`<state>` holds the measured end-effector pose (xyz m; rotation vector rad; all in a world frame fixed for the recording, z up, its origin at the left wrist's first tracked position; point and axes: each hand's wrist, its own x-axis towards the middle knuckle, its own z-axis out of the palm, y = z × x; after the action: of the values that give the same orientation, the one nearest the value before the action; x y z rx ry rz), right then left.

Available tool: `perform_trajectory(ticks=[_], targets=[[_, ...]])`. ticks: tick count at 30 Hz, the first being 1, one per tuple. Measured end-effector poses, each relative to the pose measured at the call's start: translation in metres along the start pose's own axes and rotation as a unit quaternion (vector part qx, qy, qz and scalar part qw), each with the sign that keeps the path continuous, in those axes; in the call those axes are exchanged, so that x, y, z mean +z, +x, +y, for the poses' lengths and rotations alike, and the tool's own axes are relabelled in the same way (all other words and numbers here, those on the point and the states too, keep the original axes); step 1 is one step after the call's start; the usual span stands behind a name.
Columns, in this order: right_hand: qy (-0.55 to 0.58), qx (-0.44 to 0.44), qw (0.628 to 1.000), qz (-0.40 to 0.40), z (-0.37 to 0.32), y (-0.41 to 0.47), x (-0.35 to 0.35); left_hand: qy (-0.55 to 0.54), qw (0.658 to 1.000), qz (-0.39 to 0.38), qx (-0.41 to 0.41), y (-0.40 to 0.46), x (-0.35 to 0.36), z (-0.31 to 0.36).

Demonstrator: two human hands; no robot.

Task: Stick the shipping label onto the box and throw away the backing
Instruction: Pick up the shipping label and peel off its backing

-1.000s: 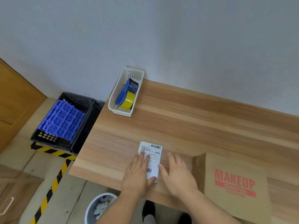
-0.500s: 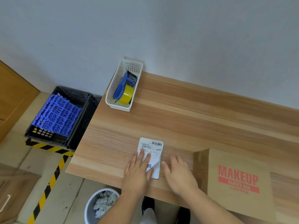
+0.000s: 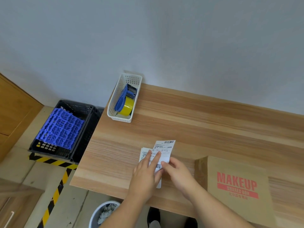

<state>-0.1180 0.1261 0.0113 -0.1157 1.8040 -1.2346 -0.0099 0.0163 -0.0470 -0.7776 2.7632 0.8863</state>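
Observation:
A white shipping label (image 3: 165,148) with barcodes lies on the wooden table (image 3: 189,125), skewed off another white sheet (image 3: 143,153) beneath it, whose edge shows at the left. My left hand (image 3: 145,173) lies flat on the sheets with fingers spread. My right hand (image 3: 176,171) pinches the label's lower right edge. The brown cardboard box (image 3: 236,186), printed MAKEUP in red, lies flat to the right of my hands.
A white basket (image 3: 113,111) with a blue dispenser and yellow tape (image 3: 126,106) stands at the table's back left. On the floor sit a black crate (image 3: 85,132) with a blue grid and a waste bin (image 3: 105,213) holding crumpled paper.
My right hand has moved from flat on the table to the label's edge and pinched it. The label has shifted up and right, uncovering a sheet beneath.

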Motion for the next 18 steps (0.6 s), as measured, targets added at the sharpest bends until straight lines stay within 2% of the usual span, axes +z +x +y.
perform_trajectory(ticks=[6,10,15,18], targets=[[0.044,-0.012,0.998,0.053,-0.008,0.002,-0.012,-0.074,0.997,0.011,0.008,0.006,-0.017,0.026],[0.035,-0.020,0.995,0.093,-0.018,-0.001,-0.027,-0.194,0.980,0.037,-0.012,0.012,-0.026,0.035],[0.069,-0.015,0.987,0.145,-0.026,0.000,-0.043,-0.368,0.920,0.008,-0.131,0.013,-0.045,0.055],[0.087,-0.018,0.983,0.161,-0.033,-0.001,-0.050,-0.441,0.877,0.027,-0.190,0.020,-0.052,0.062]])
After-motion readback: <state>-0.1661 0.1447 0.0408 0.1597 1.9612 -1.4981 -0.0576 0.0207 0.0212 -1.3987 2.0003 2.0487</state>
